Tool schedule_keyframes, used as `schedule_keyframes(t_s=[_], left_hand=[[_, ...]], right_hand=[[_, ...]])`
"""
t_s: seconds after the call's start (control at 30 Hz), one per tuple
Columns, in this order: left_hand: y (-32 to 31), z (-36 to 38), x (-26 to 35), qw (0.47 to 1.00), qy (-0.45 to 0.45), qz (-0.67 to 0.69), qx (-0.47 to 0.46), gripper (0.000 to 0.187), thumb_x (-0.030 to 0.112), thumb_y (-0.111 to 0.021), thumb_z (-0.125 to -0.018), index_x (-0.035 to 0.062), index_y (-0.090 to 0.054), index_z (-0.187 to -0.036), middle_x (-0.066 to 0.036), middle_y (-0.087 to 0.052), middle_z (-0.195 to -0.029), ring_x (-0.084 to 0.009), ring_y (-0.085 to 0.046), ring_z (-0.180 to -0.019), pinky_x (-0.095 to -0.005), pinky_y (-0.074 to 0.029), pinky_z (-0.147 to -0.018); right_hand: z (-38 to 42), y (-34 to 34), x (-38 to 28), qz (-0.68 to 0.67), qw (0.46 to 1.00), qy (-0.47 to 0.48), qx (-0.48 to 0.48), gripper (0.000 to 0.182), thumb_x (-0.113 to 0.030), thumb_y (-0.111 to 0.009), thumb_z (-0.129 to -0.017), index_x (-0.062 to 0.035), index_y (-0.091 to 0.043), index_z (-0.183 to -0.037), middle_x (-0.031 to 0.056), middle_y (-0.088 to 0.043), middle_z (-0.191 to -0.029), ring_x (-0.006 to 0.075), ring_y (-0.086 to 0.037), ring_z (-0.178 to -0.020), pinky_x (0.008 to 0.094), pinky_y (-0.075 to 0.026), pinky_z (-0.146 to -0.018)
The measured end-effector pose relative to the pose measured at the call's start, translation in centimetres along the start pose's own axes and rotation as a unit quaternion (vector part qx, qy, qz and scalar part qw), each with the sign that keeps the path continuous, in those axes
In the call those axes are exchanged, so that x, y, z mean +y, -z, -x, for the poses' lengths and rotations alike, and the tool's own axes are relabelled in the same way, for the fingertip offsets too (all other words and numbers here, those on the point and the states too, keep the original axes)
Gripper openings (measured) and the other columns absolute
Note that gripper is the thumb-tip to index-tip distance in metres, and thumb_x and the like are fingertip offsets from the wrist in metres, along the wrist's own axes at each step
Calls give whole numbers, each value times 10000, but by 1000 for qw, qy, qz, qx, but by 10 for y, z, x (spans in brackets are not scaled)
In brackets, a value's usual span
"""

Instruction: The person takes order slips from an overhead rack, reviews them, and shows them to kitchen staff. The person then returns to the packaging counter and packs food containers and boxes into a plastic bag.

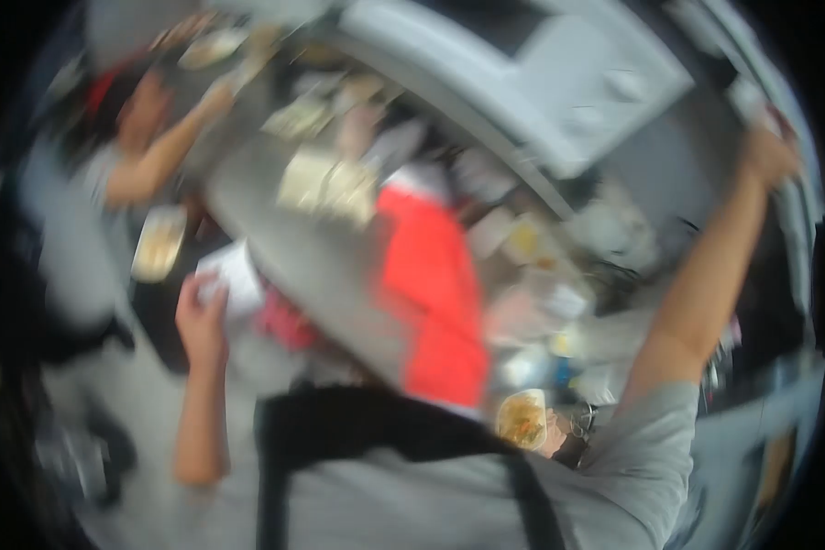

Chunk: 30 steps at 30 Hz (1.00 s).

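Note:
Motion blurs the whole head view. My left hand [202, 316] is at the left, its fingers closed on a white card-like item [235, 278]. My right arm stretches up to the far right, where my right hand [768, 151] is closed near a pale edge; a small whitish thing [747, 94] is at its fingertips, too smeared to name. Between my arms a bright red-orange item [435, 302] lies over the grey counter [312, 275]. Just beyond it are pale yellowish packets [325, 186].
Another person [142, 137] reaches over the counter at the upper left. A food tray [160, 243] is near my left hand, and a food bowl [522, 419] is by my right side. Blurred bags and a white appliance [596, 87] stand beyond the counter.

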<state>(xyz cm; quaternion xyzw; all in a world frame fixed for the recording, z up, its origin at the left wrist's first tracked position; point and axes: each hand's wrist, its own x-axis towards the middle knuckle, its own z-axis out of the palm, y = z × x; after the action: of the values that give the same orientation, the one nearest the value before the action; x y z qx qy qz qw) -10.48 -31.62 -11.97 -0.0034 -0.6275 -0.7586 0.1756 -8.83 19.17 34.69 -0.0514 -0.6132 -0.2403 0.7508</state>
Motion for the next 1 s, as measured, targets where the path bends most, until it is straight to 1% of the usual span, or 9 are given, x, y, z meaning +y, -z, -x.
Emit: schedule_keyframes(t_s=[0.13, 0.27, 0.37, 0.53, 0.57, 0.63, 0.7, 0.8, 1.0], left_hand=[[60, 47, -28, 985, 54, -97, 130, 96, 28, -645, -782, 34, -613, -872, -15, -582, -862, -106, -515, -815, -221, -411, -724], [127, 115, -81, 943, 179, -183, 210, 131, 75, -656, -793, 40, -656, -919, -19, -618, -834, -91, -526, -706, -219, -431, -637], [156, 167, -134, 913, 219, -293, 180, 183, 84, -666, -774, 51, -675, -954, -81, -653, -884, -128, -585, -746, -259, -471, -674], [173, 267, -208, 865, 297, -403, 44, 267, 13, -599, -722, 88, -652, -973, -166, -620, -918, -316, -601, -835, -378, -476, -784], [174, 276, -208, 845, 306, -438, 7, 222, 26, -611, -728, 88, -665, -935, -169, -620, -923, -340, -596, -840, -388, -477, -785], [194, 312, -239, 839, 337, -427, 24, 167, 60, -629, -743, 92, -676, -899, -147, -628, -909, -337, -594, -872, -398, -473, -795], [218, 326, -256, 823, 373, -428, 35, 258, 94, -636, -757, 100, -645, -1015, -171, -609, -965, -353, -570, -934, -400, -455, -837], [246, 344, -277, 827, 333, -447, 71, 585, 145, -653, -764, 63, -440, -1303, -231, -506, -1169, -379, -496, -1076, -388, -405, -925], [284, 336, -284, 772, 485, -403, 78, 857, 162, -675, -741, 34, -174, -1424, -272, -317, -1352, -423, -318, -1257, -409, -271, -1048]], right_hand=[[51, 90, -169, -459, 883, -14, -96, 173, -198, -635, -769, -64, -655, -875, 147, -605, -904, 272, -581, -845, 377, -440, -722], [130, 171, -305, -708, 585, -19, -395, 122, -134, -614, -787, -44, -647, -861, 103, -627, -815, 239, -616, -751, 322, -469, -623], [222, 193, -405, -719, 404, 96, -558, 172, -110, -631, -788, -24, -636, -937, 108, -657, -840, 185, -633, -744, 285, -491, -649], [448, 281, -539, -614, 189, 189, -743, 145, -129, -592, -753, -54, -658, -858, 199, -638, -833, 351, -617, -823, 409, -485, -742], [485, 298, -555, -566, 118, 243, -779, 164, -141, -583, -750, -28, -651, -849, 182, -648, -846, 345, -621, -821, 396, -491, -745], [573, 339, -577, -375, -118, 90, -915, 200, -172, -578, -761, -10, -649, -854, 155, -662, -817, 313, -637, -803, 405, -499, -749], [680, 377, -587, -285, -163, -39, -944, 256, -217, -590, -769, -10, -651, -907, 150, -658, -774, 301, -644, -817, 428, -504, -763], [865, 421, -589, -325, 93, 254, -906, 422, -247, -613, -770, -46, -577, -1140, 192, -616, -1011, 298, -576, -1032, 445, -475, -849], [980, 443, -632, -216, 238, 267, -908, 728, -301, -623, -759, -197, -295, -1401, 149, -98, -1477, 372, -245, -1315, 436, -363, -1003]])
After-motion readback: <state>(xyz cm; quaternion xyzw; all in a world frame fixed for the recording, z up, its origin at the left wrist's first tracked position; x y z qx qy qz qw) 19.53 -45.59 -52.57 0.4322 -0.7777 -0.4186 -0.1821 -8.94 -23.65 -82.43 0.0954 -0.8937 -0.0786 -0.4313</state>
